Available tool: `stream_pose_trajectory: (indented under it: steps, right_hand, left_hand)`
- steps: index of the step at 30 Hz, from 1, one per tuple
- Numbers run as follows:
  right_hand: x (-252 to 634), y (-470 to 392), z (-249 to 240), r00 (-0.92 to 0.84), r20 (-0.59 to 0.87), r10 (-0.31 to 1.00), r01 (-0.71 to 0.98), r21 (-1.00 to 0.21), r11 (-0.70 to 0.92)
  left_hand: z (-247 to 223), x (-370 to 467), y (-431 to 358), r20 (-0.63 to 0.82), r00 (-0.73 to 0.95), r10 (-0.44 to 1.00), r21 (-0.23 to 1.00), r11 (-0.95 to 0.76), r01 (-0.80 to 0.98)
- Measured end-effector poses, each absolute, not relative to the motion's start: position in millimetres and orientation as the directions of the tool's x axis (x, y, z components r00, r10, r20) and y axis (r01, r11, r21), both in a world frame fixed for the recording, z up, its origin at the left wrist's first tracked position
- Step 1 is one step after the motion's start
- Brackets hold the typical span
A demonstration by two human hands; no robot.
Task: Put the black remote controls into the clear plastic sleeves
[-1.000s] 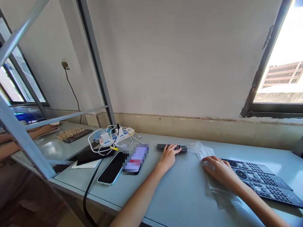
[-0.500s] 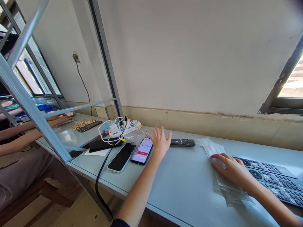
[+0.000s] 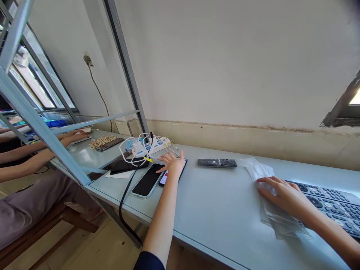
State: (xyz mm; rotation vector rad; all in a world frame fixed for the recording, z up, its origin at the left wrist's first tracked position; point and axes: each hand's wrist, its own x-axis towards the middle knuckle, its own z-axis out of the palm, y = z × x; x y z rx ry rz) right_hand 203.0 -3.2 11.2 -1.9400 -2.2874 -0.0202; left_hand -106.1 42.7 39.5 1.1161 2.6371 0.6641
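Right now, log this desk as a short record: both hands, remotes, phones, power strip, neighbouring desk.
Left hand: spread over the lit smartphone; contact unclear
Right hand: on a clear plastic bag; grip unclear
Single remote control: lying between the hands, toward the wall
Remote control row: side by side, buttons up, partly behind the right hand
Dark-screened smartphone: left of the lit one, pale blue case
Power strip: white, beyond the smartphones
Neighbouring desk: another smartphone, a pale chain beside it
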Motion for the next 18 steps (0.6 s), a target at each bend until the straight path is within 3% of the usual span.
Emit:
stream_pose_trajectory:
  steps: [3,8,13,15,18]
  right_hand:
    - [204,-2,11,-0.154,0.125,0.98,0.981,-0.095,0.166]
    - [203,-3,12,-0.15,0.128,0.98,0.981,-0.104,0.163]
    - [201,-4,14,-0.144,0.159,0.977,0.983,-0.088,0.16]
    - [199,-4,16,-0.136,0.156,0.978,0.983,-0.099,0.153]
    - [198,-3,17,-0.117,0.138,0.984,0.984,-0.117,0.133]
  left_hand:
    - [41,-103,41,0.032,-0.662,0.749,0.424,0.59,0.687]
    - [39,-84,41,0.199,-0.46,0.865,0.314,0.389,0.866]
    - [25,-50,35,0.022,0.032,0.999,0.269,-0.037,0.963]
    - [19,-38,30,-0.076,0.104,0.992,0.275,-0.079,0.958]
    - [14,-28,24,-0.101,0.112,0.989,0.254,-0.083,0.964]
